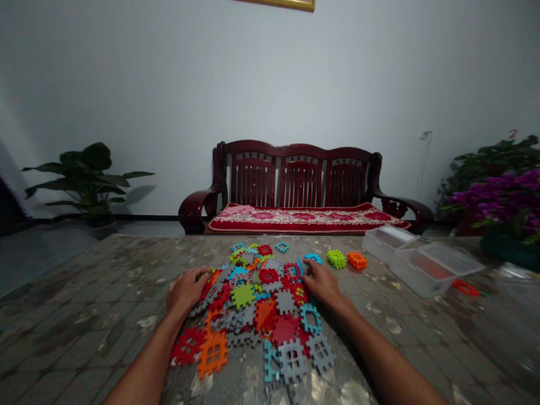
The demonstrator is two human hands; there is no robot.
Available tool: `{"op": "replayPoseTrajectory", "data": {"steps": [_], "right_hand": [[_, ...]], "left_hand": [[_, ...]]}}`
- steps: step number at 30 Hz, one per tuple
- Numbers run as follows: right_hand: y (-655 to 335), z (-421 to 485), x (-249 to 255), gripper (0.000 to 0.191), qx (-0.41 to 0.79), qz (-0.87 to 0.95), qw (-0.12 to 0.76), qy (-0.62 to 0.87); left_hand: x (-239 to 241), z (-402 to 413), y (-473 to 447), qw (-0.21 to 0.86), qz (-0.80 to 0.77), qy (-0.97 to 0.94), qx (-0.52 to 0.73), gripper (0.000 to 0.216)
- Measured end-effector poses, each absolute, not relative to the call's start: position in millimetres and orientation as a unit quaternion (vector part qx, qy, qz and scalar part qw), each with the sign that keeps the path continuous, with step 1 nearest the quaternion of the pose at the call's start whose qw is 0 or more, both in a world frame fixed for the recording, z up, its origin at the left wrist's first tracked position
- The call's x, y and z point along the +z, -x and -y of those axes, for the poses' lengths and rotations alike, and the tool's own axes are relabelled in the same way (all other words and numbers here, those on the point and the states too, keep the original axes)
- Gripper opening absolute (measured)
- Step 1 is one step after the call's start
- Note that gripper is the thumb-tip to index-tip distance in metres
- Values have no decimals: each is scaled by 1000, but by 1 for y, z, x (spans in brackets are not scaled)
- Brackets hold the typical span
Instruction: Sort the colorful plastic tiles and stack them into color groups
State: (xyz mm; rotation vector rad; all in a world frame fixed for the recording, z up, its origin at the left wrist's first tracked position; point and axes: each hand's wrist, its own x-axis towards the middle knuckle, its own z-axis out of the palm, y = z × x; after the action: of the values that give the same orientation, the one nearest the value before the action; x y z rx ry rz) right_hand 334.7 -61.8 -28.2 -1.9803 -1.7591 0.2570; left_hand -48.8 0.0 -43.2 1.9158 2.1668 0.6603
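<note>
A heap of toothed, interlocking plastic building tiles (242, 295) in red, grey, orange, blue and green lies on the table, some with window-like cutouts. My left hand (188, 287) rests against the heap's left edge, fingers curved and apart, beside grey and red tiles. On the opposite edge, my right hand (323, 281) has its fingers spread next to an upright blue tile (300, 266) and red ones. Neither hand clearly grips a tile; parts of the fingertips are hidden. Nearer me lie an orange window tile (213, 354) and a grey window tile (292, 361).
A stack of green tiles (336, 259) and an orange stack (357, 260) stand right of the heap. Clear plastic boxes (415, 270) and an orange object (466, 288) are farther right. Behind the patterned table (139, 304) is a wooden bench (301, 180), with plants either side.
</note>
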Motion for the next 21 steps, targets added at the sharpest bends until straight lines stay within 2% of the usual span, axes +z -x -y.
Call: {"op": "replayPoseTrajectory", "data": {"steps": [6, 9, 11, 17, 21], "right_hand": [[-325, 48, -34, 44, 164, 656, 372, 636], [-323, 43, -36, 42, 191, 688, 391, 580], [-325, 43, -36, 45, 174, 695, 360, 597], [-332, 49, -31, 46, 81, 706, 178, 681], [-328, 50, -23, 40, 78, 707, 128, 692]], "left_hand": [[-45, 0, 48, 82, -725, -645, 227, 37], [-45, 0, 48, 83, -726, -645, 224, 36], [-44, 1, 48, 80, -724, -647, 227, 36], [-42, 2, 46, 79, -727, -647, 216, 38], [-40, 3, 46, 77, -731, -644, 211, 38]]}}
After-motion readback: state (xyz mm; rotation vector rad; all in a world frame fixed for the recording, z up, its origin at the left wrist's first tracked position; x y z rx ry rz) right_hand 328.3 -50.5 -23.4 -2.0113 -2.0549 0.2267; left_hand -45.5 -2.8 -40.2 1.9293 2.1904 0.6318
